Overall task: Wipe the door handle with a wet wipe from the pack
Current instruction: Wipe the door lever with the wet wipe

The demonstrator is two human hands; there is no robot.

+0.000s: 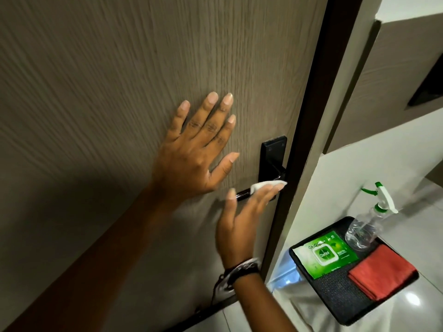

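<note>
While right hand [242, 219] presses wipe [340, 184], handle [242, 194] lies horizontal, pointing left.

The shiny white tile floor [405, 315] carried a black tray [340, 305]. On the tray lay a green pack of wet wipes [326, 256], a folded red cloth [381, 275] and a clear spray bottle [366, 226] with a green-and-white top.
</note>
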